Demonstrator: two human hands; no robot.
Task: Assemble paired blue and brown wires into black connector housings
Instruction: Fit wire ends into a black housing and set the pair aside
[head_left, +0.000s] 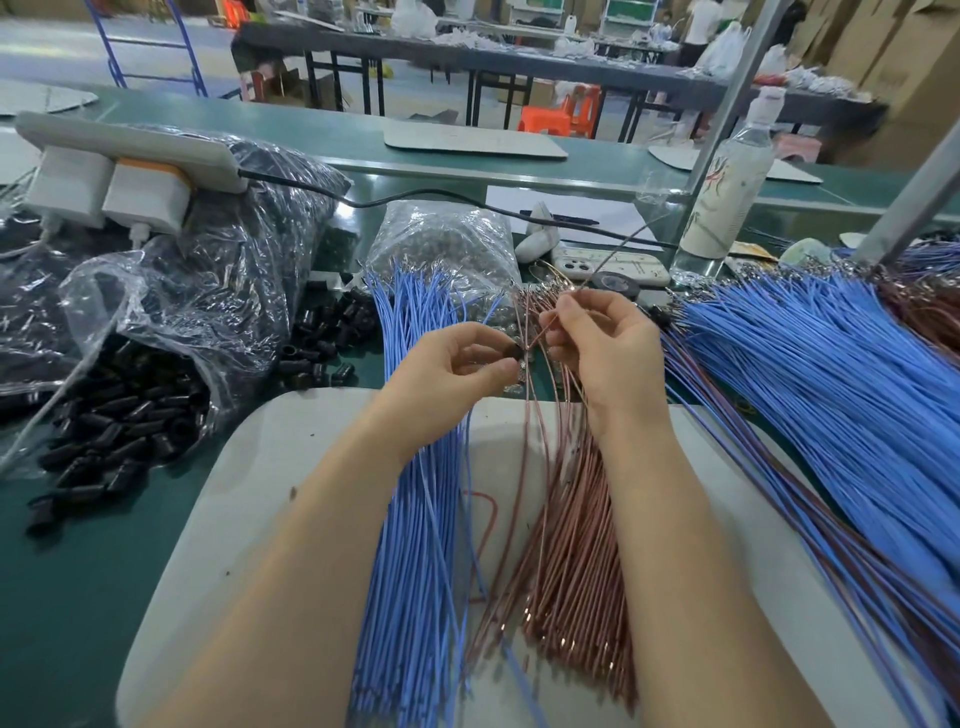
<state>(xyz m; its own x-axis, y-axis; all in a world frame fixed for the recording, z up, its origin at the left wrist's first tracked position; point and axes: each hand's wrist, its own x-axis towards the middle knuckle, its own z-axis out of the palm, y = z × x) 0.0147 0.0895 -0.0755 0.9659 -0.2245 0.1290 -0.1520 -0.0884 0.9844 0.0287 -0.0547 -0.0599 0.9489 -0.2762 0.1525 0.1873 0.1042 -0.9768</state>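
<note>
My left hand (457, 364) pinches a small black connector housing (516, 353) between thumb and fingers. Just to its right, my right hand (602, 343) pinches a thin brown wire (597, 270) whose end points at the housing. Both hands hover above a grey mat (249, 493). On the mat a bundle of blue wires (415, 519) lies to the left and a bundle of brown wires (571, 571) to the right. Loose black housings (327, 332) lie scattered on the green table behind the mat.
An open plastic bag of black housings (130, 415) spills at the left. A clear bag of metal parts (447, 244) stands behind the wires. A big fan of blue and brown wires (831, 374) fills the right. A bottle (727, 182), a phone (608, 266) and a power strip (130, 150) stand further back.
</note>
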